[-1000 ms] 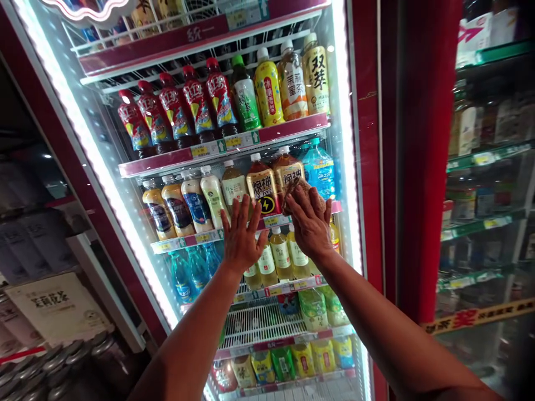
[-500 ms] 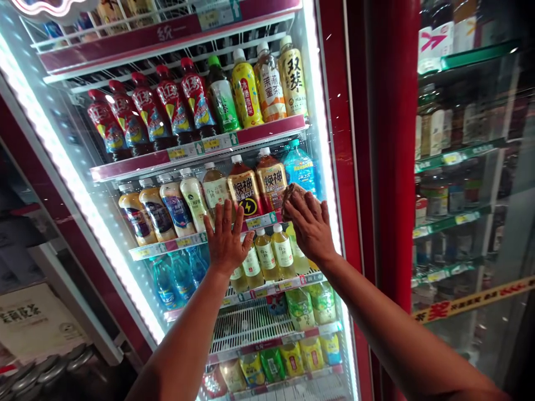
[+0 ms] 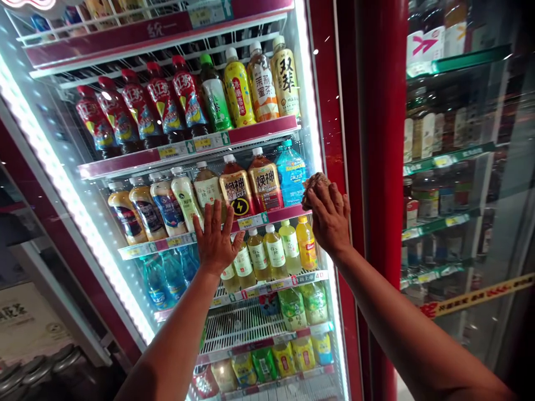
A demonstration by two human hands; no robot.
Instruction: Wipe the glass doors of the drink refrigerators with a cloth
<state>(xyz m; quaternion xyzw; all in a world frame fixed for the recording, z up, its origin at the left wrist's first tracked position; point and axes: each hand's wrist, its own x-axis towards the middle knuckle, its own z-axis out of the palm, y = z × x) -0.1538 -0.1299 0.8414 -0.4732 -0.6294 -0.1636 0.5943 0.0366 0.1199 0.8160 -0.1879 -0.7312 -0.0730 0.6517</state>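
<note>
Cloth point(image 3: 310, 186) at right edge of cooler point(image 3: 331, 133)

Left hand point(image 3: 218, 245), 1: bare, fingers spread, palm toward the cooler's middle; contact with glass cannot be told.
Right hand point(image 3: 330, 220), 1: fingers gathered over the cloth, keeping hold of it.
Cloth, 1: brown, bunched; shifted right within 0.5 s, from before the blue bottle point(image 3: 292, 175) to the cooler's right light strip point(image 3: 308, 83). Sideways stroke judged near its limit there.
Blue bottle, 1: inside cooler, now uncovered.
Shelves point(image 3: 449, 159), green-edged: right of cooler, stocked.
</note>
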